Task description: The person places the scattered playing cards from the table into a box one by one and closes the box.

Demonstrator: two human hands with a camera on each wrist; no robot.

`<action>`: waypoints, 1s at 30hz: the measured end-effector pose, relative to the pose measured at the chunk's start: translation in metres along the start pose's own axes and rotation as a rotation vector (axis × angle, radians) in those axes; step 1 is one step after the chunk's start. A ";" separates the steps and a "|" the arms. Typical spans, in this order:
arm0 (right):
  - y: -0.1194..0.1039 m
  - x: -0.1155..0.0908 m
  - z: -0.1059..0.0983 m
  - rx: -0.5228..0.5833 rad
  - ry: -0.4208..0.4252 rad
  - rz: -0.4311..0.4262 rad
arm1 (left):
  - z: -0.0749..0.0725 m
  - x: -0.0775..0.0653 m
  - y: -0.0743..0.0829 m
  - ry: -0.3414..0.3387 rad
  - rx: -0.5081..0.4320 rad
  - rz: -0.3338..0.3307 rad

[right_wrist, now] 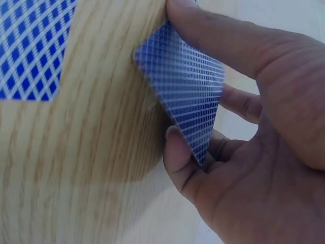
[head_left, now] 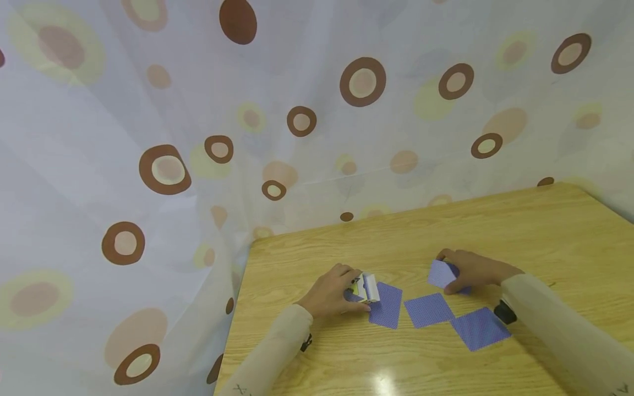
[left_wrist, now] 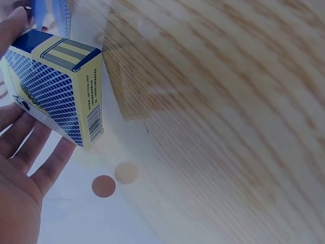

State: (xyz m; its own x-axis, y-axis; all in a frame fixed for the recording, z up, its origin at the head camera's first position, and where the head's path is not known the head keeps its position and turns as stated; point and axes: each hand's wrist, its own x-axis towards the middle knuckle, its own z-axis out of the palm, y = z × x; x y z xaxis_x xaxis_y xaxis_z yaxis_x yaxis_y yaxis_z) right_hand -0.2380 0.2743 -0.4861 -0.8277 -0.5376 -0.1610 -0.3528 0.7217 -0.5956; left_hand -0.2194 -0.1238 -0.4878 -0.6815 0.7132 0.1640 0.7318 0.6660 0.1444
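Note:
In the head view my left hand [head_left: 331,291] grips a playing card box [head_left: 369,287]. The left wrist view shows the box's blue lattice side, a striped end and a barcode, with thumb and fingers on opposite sides. To the right, my right hand [head_left: 473,268] pinches a blue-backed playing card [head_left: 441,274] between thumb and fingers. That held card [right_wrist: 185,84] slants in the right wrist view; whether more cards sit behind it I cannot tell. Between and below the hands lie three blue-backed cards: a left card [head_left: 388,308], a middle card [head_left: 428,309] and a right card [head_left: 480,329].
The wooden table [head_left: 307,247] meets a white curtain [head_left: 317,148] with brown and yellow circles along its back and left sides. Dark bands [head_left: 505,312] show at the wrists. Light glares off the table near its front.

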 end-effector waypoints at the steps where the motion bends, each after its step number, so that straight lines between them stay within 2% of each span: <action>1: -0.001 -0.001 0.000 -0.004 -0.008 0.000 | 0.000 0.000 0.000 0.000 0.001 0.000; 17: -0.010 -0.008 -0.003 -0.087 -0.085 0.026 | 0.001 0.001 0.000 -0.006 0.003 -0.001; 24: -0.014 -0.010 -0.005 -0.108 -0.093 0.028 | -0.002 0.001 0.002 -0.023 -0.011 -0.018; 30: -0.018 -0.009 -0.005 -0.169 -0.073 -0.009 | -0.002 0.000 0.002 -0.026 -0.003 -0.020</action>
State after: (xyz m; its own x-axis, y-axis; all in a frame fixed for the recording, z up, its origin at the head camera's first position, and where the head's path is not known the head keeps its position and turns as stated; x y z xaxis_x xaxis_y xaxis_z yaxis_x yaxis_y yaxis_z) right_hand -0.2262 0.2686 -0.4703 -0.7926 -0.5702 -0.2161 -0.4335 0.7761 -0.4579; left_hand -0.2179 -0.1227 -0.4854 -0.6958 0.7054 0.1354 0.7181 0.6795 0.1501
